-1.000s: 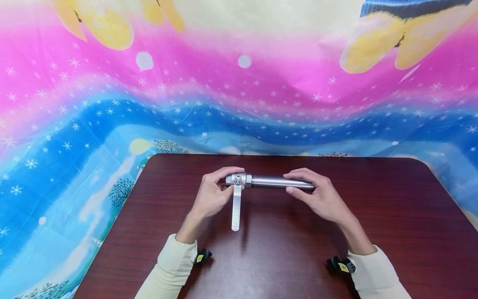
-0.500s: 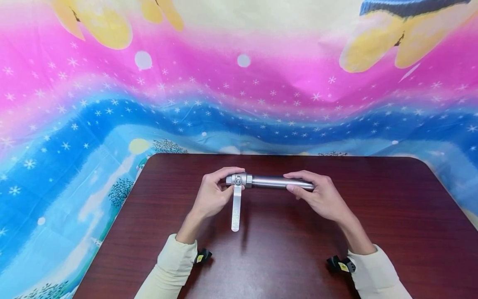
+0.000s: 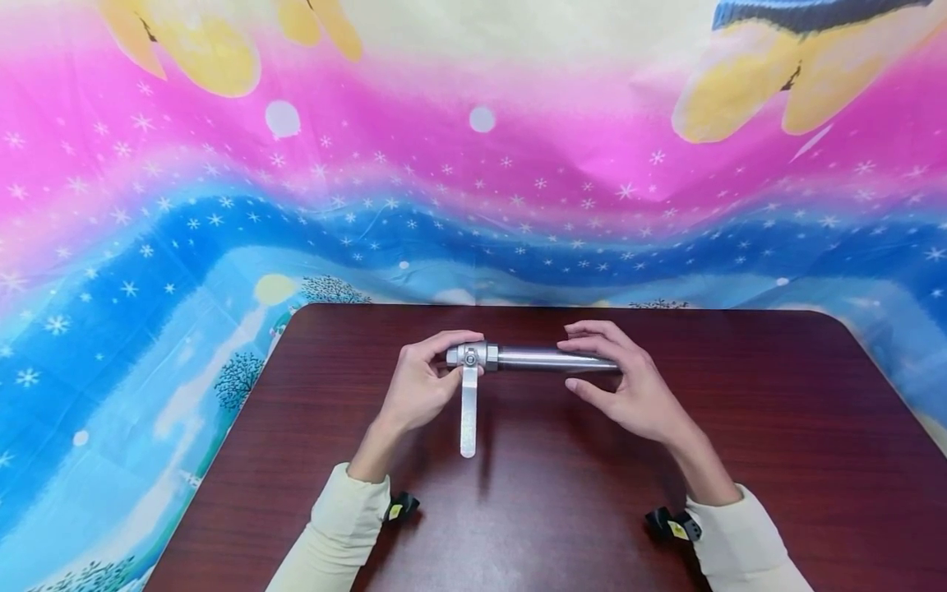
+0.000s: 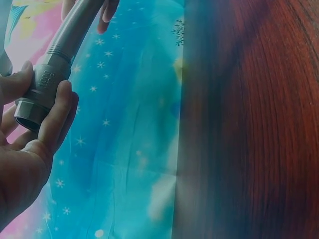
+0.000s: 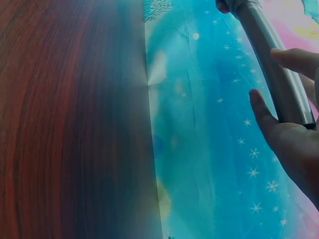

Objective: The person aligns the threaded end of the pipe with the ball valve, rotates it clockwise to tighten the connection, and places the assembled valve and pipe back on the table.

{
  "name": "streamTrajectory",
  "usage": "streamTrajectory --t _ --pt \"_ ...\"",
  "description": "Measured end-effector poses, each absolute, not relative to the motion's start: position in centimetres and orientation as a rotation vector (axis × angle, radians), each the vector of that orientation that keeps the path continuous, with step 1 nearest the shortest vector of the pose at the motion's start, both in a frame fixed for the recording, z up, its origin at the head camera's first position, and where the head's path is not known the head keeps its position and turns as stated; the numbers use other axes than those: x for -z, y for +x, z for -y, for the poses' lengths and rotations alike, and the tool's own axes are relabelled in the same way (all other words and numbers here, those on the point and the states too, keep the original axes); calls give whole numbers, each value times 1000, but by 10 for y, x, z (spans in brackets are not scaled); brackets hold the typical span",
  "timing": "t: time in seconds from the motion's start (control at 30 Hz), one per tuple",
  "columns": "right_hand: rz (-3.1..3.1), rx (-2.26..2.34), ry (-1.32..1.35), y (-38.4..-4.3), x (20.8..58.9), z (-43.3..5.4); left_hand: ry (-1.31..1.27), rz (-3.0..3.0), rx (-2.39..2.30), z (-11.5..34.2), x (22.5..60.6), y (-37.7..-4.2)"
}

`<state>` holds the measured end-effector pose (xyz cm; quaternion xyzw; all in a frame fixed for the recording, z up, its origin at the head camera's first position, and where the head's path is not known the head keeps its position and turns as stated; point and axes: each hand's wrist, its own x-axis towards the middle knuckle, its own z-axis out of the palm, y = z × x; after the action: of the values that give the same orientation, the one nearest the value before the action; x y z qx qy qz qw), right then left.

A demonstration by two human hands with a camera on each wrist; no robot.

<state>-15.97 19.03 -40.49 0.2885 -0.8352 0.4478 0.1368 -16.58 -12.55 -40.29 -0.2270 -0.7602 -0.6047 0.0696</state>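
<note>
My left hand (image 3: pixel 418 390) grips a silver ball valve (image 3: pixel 482 355) between thumb and fingers, its lever handle (image 3: pixel 468 419) pointing toward me. A smooth steel pipe (image 3: pixel 528 358) runs rightward from the valve's hex end, with threads showing at the joint in the left wrist view. The valve's open end (image 4: pixel 31 115) faces the left palm. Around the pipe's far end my right hand (image 3: pixel 644 395) has its fingers spread, the thumb lifted off the pipe. In the right wrist view the pipe (image 5: pixel 279 74) passes between the loosened thumb and fingers.
Valve and pipe are held above a dark red wood-grain table (image 3: pixel 533 510), which has rounded far corners. Behind it hangs a colourful printed cloth (image 3: pixel 518 164) with snowflakes. Small black devices (image 3: pixel 402 507) are strapped at both wrists.
My right thumb and fingers, which pinched the pipe half a second ago, have spread apart and loosened. The left hand and the valve stay nearly still.
</note>
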Motion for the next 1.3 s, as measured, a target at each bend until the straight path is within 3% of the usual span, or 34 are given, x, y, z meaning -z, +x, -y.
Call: streamTrajectory --t 0.4,1.3 --pt "2254 -1267 935 -160 407 -188 -658 2296 1850 128 401 -166" --pt "2433 -1340 839 -159 404 -196 -718 2252 1867 128 401 -165"
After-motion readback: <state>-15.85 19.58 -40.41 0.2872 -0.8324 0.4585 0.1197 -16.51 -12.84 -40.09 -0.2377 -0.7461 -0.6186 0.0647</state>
